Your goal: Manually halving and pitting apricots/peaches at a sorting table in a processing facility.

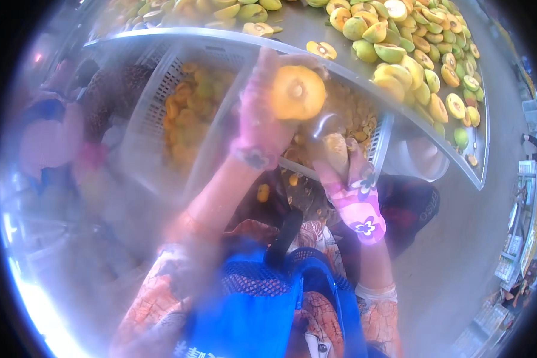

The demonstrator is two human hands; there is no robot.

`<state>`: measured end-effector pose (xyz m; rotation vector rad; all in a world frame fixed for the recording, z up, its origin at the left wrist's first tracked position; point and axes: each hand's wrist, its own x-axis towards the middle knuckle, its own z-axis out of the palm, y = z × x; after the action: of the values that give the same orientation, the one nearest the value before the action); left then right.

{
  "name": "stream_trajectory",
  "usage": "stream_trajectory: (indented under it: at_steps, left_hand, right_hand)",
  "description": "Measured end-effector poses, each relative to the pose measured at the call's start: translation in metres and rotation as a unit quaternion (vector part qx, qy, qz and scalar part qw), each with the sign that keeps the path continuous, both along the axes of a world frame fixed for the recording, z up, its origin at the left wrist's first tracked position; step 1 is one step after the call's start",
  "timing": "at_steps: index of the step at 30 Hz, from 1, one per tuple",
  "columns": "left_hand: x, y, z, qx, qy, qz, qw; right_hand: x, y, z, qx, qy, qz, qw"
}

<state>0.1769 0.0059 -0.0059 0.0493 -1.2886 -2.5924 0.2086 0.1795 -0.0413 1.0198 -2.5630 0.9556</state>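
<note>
My left hand (262, 116), in a pink glove, grips a halved yellow stone fruit (299, 105), probably a peach. Its cut face points up at me, with a pale centre. In my right hand (353, 192), gloved in pink with a flower pattern, is a small hand tool (334, 150) with a pale handle. A curved, shiny metal end (326, 125) sticks out of it, just below and right of the fruit, seemingly apart from it. Beneath both hands is a white plastic crate (381, 136) holding many small yellow-brown pieces (360, 118).
A raised-rim metal table (291, 42) carries heaps of halved fruit (411, 44) ahead of me. Left stands another white crate (145, 121) with yellow fruit pieces (194, 112). A whitish bucket (418, 156) sits under the table's right side. Another person (53, 134) appears blurred at left.
</note>
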Motion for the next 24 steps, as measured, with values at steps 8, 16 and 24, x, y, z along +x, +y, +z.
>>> stream_trajectory:
  at_steps: [8, 16, 24]
  left_hand:
    - [0.006, 0.024, -0.008, -0.194, 0.018, 0.015, 0.981]
    - [0.009, 0.031, -0.005, -0.255, 0.020, 0.052, 0.965]
    - [0.004, 0.025, -0.012, -0.375, 0.106, 0.067, 0.918]
  right_hand:
    - [-0.005, 0.004, -0.007, 0.035, -0.015, -0.011, 0.999]
    - [-0.006, 0.003, -0.003, 0.070, 0.072, -0.009, 0.995]
    - [0.000, 0.011, 0.014, 0.022, -0.226, -0.007, 0.974]
